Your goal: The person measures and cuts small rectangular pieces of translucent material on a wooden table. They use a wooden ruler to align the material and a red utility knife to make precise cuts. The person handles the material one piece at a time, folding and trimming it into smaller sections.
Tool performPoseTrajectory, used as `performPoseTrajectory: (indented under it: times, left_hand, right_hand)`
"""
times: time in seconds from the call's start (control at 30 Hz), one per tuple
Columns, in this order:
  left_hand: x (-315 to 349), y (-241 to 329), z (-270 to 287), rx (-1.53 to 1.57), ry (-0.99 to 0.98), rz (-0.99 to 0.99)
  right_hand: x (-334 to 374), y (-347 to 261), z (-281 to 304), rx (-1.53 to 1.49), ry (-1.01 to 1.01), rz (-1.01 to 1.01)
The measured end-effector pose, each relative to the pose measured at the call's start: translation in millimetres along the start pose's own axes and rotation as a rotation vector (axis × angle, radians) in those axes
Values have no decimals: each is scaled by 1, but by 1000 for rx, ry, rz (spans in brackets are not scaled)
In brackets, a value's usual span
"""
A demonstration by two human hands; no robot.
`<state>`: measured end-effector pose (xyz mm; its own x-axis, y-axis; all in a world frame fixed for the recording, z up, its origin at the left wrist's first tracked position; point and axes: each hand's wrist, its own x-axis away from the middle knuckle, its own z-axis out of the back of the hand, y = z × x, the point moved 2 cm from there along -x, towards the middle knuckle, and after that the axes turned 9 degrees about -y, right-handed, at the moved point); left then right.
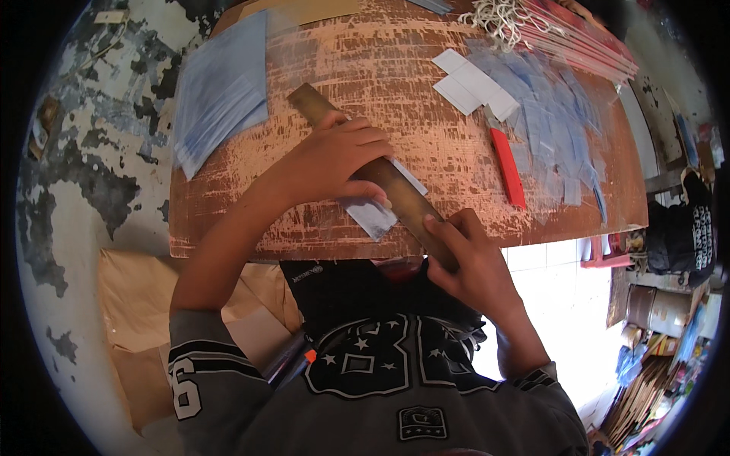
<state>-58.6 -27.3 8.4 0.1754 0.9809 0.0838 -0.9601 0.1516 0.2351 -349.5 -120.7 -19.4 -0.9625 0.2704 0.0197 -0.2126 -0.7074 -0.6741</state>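
A flat brownish metal ruler (408,196) lies slantwise across the worn table, its far end pointing up and to the left. My left hand (334,156) is closed over its middle, fingers across the far side and thumb near a clear plastic piece (370,218). That piece shows on the near side of the ruler, and a pale strip (409,176) shows along the other side. At the near end of the ruler, my right hand (471,254) grips it between thumb and fingers. A red-handled cutter knife (506,166) rests apart from both hands, to the right.
The table (251,220) has a scratched orange-brown top. Bluish clear plastic sheets (224,95) are stacked at the left; many cut plastic strips (559,129) lie at the right. White paper pieces (471,80) sit near the knife. White cords (498,23) and pinkish rods lie at the far right.
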Motion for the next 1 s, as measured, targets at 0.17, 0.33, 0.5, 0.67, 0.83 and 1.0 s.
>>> performPoseTrajectory:
  times: [0.17, 0.33, 0.5, 0.67, 0.83, 1.0]
  left_hand:
    - [0, -3, 6, 33, -57, -40]
    - [1, 2, 13, 31, -105, -33]
    - [2, 5, 11, -6, -102, -19]
    - [2, 2, 10, -48, -116, -9]
    - [4, 3, 11, -57, -138, -23]
    - [1, 3, 12, -56, -145, -43]
  right_hand:
    - [-1, 0, -3, 18, 40, 0]
    - [3, 3, -7, 42, 73, 8]
    - [4, 11, -8, 25, 114, 72]
    - [4, 14, -8, -22, 130, 87]
    - [3, 10, -7, -143, 105, 50]
    - [7, 4, -12, -172, 78, 34]
